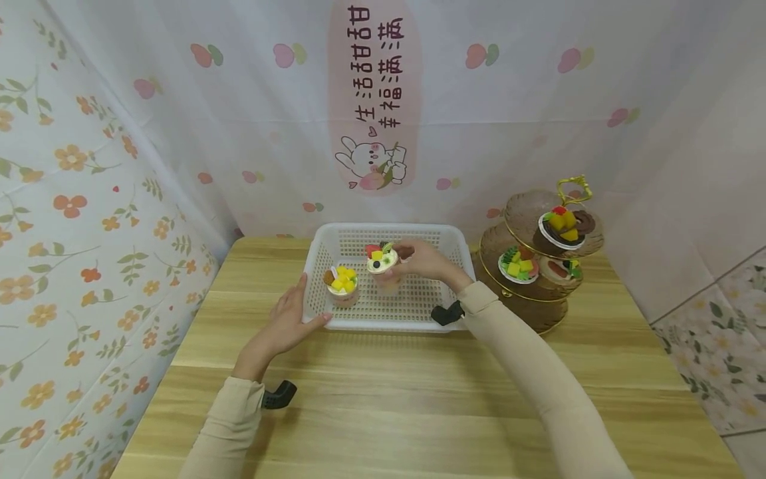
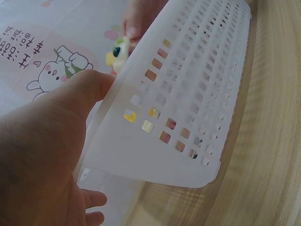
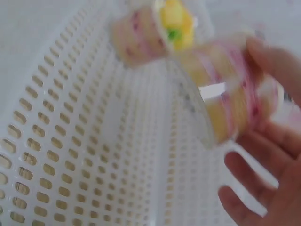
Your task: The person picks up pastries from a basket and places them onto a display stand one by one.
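Observation:
My right hand point(image 1: 421, 261) grips a clear dessert cup point(image 3: 225, 89) by its upper side, over the middle of a white perforated plastic basket point(image 1: 413, 325). Cream, a strawberry piece, yellow cubes and a dark berry top this cup, and pink and yellow layers show through its wall. Another dessert cup point(image 1: 344, 293), with yellow cubes and a brown piece on top, stands in the basket's left part. At the basket's left front corner is my left hand point(image 1: 286, 322), thumb on the near rim and fingers along the left side.
To the right stands a tiered stand point(image 1: 553, 313) with gold rims, bearing several dessert cups such as the chocolate one point(image 1: 560, 231) up top. A printed curtain point(image 1: 263, 133) hangs behind the wooden table point(image 1: 371, 412). Black wrist mounts point(image 1: 279, 395) stick out beneath both wrists.

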`<state>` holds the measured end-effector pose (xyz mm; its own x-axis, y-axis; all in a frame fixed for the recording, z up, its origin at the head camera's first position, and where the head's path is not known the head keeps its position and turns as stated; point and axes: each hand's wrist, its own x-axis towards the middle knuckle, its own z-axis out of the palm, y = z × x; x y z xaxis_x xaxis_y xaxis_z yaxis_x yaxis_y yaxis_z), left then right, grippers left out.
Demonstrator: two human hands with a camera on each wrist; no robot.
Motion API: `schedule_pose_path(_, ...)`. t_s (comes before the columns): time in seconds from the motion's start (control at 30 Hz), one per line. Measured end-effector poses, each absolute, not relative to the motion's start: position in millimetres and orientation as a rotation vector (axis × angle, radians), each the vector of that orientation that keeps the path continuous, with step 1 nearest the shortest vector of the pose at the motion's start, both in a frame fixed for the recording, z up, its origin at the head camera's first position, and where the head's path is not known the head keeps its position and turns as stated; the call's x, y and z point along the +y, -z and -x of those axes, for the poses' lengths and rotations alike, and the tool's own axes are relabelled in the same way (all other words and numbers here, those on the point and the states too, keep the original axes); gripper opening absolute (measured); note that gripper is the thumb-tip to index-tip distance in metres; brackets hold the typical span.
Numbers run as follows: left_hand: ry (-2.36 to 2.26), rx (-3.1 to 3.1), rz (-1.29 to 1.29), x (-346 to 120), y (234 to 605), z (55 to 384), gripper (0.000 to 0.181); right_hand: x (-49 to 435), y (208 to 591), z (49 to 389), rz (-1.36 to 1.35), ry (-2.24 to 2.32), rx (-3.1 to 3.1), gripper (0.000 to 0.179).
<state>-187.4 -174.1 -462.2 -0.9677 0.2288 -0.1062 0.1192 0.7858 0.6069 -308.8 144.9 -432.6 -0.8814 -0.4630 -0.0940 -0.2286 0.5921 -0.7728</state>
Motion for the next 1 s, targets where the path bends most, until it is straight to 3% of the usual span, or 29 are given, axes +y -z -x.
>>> schedule_pose_path(0.47,-0.919,2.803,-0.273,-172,461,186,0.106,193,398,224,0.334,1.434,2.841,0.066)
schedule_pose_path(1.0,-0.926,2.797,-0.289,-172,457,184,0.105,269,417,122,-0.122,1.618,3.040,0.054)
